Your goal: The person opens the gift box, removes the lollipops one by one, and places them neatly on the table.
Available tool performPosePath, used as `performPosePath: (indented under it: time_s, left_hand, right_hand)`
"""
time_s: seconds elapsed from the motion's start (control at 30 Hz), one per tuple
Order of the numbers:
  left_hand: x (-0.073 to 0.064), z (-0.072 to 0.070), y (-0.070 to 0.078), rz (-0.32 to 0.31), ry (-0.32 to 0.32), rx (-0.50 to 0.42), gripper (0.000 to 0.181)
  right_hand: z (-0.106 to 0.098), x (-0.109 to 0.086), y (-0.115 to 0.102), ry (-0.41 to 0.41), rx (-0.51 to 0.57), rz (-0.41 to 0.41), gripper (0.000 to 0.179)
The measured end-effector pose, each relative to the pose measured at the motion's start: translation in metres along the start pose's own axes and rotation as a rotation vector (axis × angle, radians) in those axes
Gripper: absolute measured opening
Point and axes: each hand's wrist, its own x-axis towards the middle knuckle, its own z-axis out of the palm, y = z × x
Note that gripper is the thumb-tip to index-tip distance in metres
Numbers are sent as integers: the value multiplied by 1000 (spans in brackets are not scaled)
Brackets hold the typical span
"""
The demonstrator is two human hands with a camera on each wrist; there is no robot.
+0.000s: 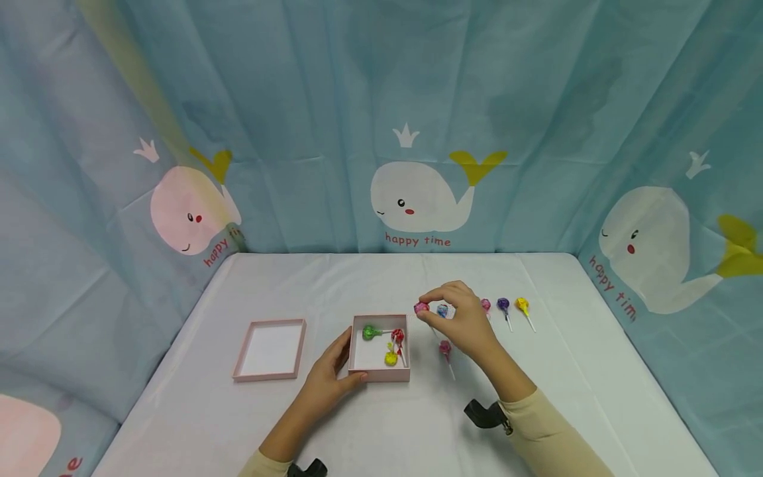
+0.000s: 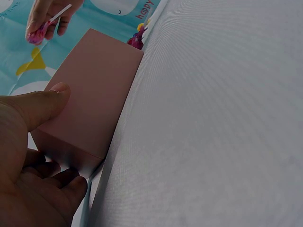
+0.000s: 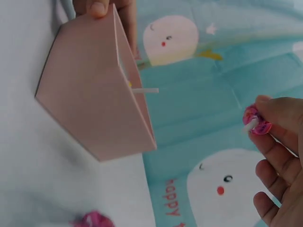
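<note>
My left hand (image 1: 326, 377) grips a pink box (image 1: 381, 375) at its near left corner, thumb on the front wall and fingers along the left side. Inside the box lie a green lollipop (image 1: 369, 332), a red lollipop (image 1: 397, 336) and a yellow lollipop (image 1: 391, 358). In the right wrist view one white stick (image 3: 146, 90) pokes out past the rim. Up and to the right of the box, my right hand (image 1: 465, 321) pinches a pink lollipop (image 3: 255, 121) by its wrapped head between thumb and fingers, raised over the table.
A pink box lid (image 1: 268, 379) lies left of the box. Right of the box are a blue lollipop (image 1: 442, 310), a dark pink one (image 1: 445, 347), a pink one (image 1: 485, 305), a purple one (image 1: 503, 304) and a yellow one (image 1: 522, 305). A whale-print curtain (image 1: 334, 199) surrounds the white table.
</note>
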Motion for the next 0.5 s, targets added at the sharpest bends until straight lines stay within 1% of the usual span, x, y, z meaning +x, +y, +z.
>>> performPosePath:
  time_s: [0.1,0.33,0.5]
  left_hand:
    - [0,-1,0,-2,4,3,100]
    - [0,0,-1,-4,5,-2,100]
    - [0,1,-1,1,6,-1,100]
  right_hand:
    - [-7,-6,6,16,9,27,22]
    - [-19,-20,18,65,17,50,22]
    - [-26,-30,25,83,27,73,22]
